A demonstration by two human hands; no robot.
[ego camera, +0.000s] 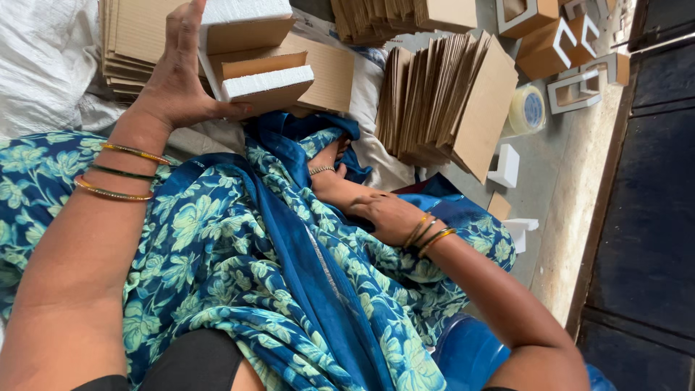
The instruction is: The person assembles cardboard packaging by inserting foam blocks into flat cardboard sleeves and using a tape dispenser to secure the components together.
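Note:
My left hand (177,76) is raised at the upper left and grips a small brown cardboard box (250,54) with white foam pieces set in it. Several bangles ring that wrist. My right hand (387,215) rests low on my leg near the ankle, fingers loosely curled, holding nothing that I can see; it also wears bangles. My lap is covered by blue floral cloth (275,268). A foot with an anklet (326,163) lies just beyond the right hand.
A row of flat cardboard sheets (445,101) stands on edge ahead. More flat stacks (134,40) lie at upper left. A roll of clear tape (527,110), white foam pieces (505,166) and assembled boxes (554,43) sit on the floor at right. Dark door panel (651,217) at right.

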